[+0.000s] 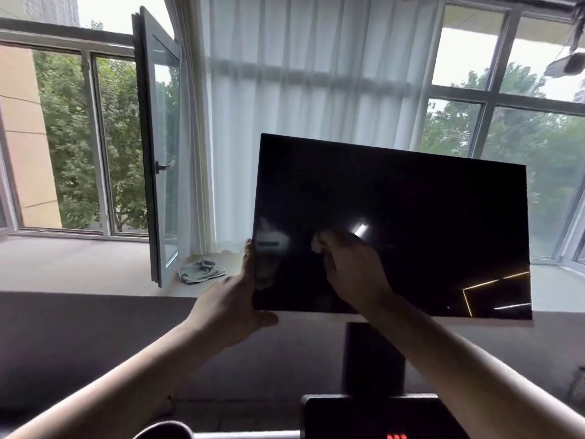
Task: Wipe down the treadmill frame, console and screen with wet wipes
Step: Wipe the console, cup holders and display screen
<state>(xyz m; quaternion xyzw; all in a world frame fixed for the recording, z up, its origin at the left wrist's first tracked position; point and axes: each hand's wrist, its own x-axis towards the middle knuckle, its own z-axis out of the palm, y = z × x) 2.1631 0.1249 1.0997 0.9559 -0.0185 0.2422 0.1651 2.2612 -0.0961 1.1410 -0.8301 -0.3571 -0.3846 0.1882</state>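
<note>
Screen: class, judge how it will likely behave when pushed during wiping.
The screen sits on one narrow post, so it probably swivels or tilts when pushed; the left hand grips its edge, likely to steady it. Its glossy face looks slippery, so the wipe should glide.

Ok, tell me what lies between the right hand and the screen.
A bunched white wipe, which the right hand holds against the dark screen; the head view shows it.
</note>
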